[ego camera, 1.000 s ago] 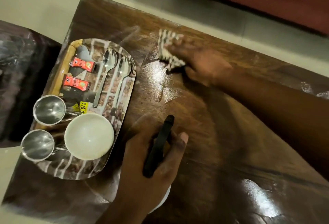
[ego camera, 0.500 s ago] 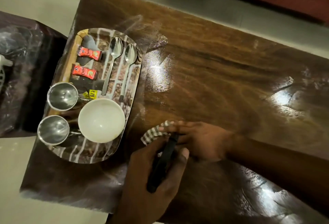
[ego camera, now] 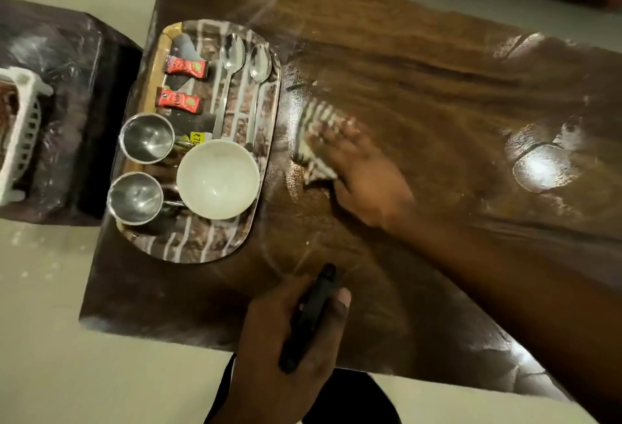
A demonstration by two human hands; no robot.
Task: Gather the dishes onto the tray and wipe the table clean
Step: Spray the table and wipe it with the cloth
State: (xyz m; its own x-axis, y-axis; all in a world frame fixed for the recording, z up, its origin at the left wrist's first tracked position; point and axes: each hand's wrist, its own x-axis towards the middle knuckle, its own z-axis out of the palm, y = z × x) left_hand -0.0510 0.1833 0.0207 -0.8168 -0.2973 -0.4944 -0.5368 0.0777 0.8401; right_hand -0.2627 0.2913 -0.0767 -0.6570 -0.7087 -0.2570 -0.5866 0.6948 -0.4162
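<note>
Cloth point(ego camera: 318, 120) lies under spread right grip point(ego camera: 367, 184) beside tray point(ego camera: 202, 248); left grip point(ego camera: 262, 339) clasps black handle point(ego camera: 308, 319).

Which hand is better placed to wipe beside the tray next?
Right. The right hand presses the striped cloth on the table beside the tray; the left hand grips a black object at the near edge.

Dim warm light, glare patches on glossy table point(ego camera: 437, 93), motion-blurred wiping hand point(ego camera: 363, 174), wide-angle edge bending
</note>
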